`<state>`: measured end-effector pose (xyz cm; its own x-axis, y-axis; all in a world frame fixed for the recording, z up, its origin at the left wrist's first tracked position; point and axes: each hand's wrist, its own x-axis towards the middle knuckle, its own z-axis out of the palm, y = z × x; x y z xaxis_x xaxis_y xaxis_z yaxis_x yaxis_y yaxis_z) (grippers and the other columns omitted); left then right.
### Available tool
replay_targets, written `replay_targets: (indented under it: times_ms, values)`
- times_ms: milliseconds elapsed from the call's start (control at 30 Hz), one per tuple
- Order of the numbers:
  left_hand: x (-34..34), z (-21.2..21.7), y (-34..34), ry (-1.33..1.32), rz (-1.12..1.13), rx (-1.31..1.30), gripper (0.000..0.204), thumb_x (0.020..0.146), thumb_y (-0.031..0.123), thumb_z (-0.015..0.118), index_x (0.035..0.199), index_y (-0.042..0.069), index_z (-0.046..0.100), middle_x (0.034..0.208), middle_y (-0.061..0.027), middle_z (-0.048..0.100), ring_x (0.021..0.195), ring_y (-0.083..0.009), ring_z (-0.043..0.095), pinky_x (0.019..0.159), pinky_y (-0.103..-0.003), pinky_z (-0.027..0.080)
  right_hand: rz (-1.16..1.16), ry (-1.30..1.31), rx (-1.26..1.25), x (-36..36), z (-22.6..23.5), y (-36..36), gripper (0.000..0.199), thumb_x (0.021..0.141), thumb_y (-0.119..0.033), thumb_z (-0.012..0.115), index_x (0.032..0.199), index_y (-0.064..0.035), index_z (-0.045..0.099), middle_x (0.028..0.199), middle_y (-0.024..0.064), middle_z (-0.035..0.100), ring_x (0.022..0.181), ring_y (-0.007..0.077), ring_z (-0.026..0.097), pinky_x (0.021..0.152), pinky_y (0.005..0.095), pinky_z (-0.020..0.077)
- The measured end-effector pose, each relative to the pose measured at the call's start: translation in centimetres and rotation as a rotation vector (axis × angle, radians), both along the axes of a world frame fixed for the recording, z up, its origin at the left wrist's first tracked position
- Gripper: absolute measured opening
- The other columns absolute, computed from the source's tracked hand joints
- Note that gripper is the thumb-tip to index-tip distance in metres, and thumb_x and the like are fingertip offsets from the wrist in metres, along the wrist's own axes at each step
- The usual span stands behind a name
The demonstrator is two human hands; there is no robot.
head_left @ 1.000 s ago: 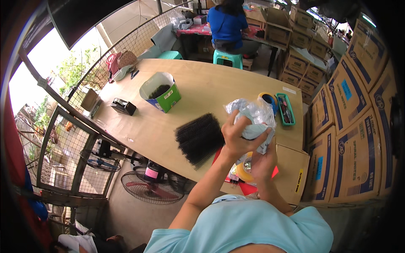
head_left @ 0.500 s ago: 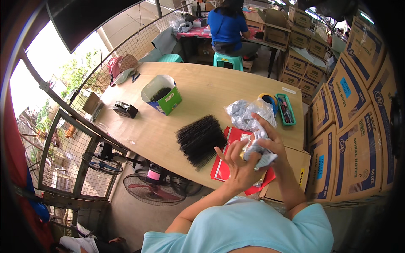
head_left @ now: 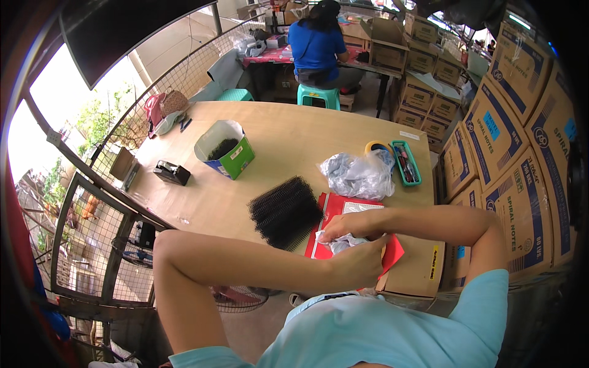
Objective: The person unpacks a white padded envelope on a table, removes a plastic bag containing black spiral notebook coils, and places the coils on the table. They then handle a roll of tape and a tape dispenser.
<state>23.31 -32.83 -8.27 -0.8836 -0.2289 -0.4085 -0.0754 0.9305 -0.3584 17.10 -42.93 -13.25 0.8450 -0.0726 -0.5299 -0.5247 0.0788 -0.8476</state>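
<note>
Black coil bundle taken as landmark: many thin spirals lying side by side, slightly askew, ends bristling. Crumpled wad sits just right of the bundle, a strip of red between them. Wad looks soft, cloth-like or thin plastic (cannot tell which), whitish grey, creased into deep folds, one pale tip poking out toward the bundle; much of it masked by the hands. Right hand lies over the wad's far side, right of the bundle, fingers bent and close together, pinching pale folds near that tip. Left hand on the near side, right of the bundle and closer to the body, curled against the wad; its fingertips hidden, so cannot tell whether they pinch. Under both, red folder, its left edge touching or nearly touching the bundle's right ends; white printed sheet on it, beyond the right hand. Clear plastic bag, rumpled and shiny, right of the bundle and a little beyond it. Green tray with pens, farther right. Green-and-white box, dark bristly contents, beyond the bundle and to its left.
</note>
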Motion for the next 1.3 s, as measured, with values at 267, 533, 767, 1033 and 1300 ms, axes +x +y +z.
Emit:
replay_targets:
  times_ms: [267,533,767,1033,1300]
  values:
    - [2.2,-2.2,-1.8,0.969,-0.183,-0.059,0.015,0.056,0.018,0.063,0.061,0.008,0.052,0.053,0.0013,0.047,0.051,-0.0151,0.050,0.051,-0.030,0.039,-0.120,-0.284,0.086,-0.4,1.1,-0.5,0.031,0.086,-0.029,0.058,0.075,-0.0013,0.064,0.068,0.0029,0.060,0.062,0.0107,0.054,0.060,0.0285,0.0430]
    - [1.6,-7.1,-1.8,1.115,-0.099,0.242,0.016,0.063,0.016,0.062,0.071,0.005,0.054,0.057,-0.0019,0.050,0.059,-0.0191,0.055,0.058,-0.033,0.045,-0.232,-0.124,0.262,-1.9,-7.2,0.4,0.021,0.085,-0.018,0.055,0.084,0.0009,0.064,0.072,0.0077,0.062,0.071,0.0123,0.058,0.065,0.0287,0.0472]
    - [1.1,-4.0,0.1,0.680,-0.074,0.430,0.017,0.063,0.012,0.062,0.075,0.002,0.056,0.056,-0.0048,0.054,0.054,-0.0240,0.058,0.055,-0.035,0.048,0.182,-0.088,-0.031,0.2,-1.2,2.5,0.032,0.091,-0.025,0.054,0.078,0.0008,0.067,0.066,0.0019,0.060,0.062,0.0058,0.050,0.056,0.0245,0.0403]
    - [3.4,-5.1,-1.3,1.213,-0.131,-0.064,0.025,0.056,0.015,0.064,0.079,0.006,0.061,0.049,0.0019,0.042,0.045,-0.0124,0.049,0.046,-0.025,0.042,-0.551,-0.363,0.316,0.7,-3.8,2.0,0.038,0.085,-0.036,0.065,0.060,-0.0088,0.058,0.056,-0.0036,0.051,0.050,0.0054,0.047,0.047,0.0239,0.0379]
    - [2.8,-10.0,-3.2,1.746,0.268,-0.171,0.021,0.061,0.010,0.063,0.080,0.002,0.061,0.058,-0.0047,0.054,0.052,-0.0179,0.056,0.050,-0.031,0.043,-0.985,-0.437,0.825,2.0,-12.3,1.1,0.035,0.087,-0.043,0.058,0.073,-0.0111,0.057,0.063,-0.0034,0.053,0.054,0.0070,0.051,0.051,0.0241,0.0413]
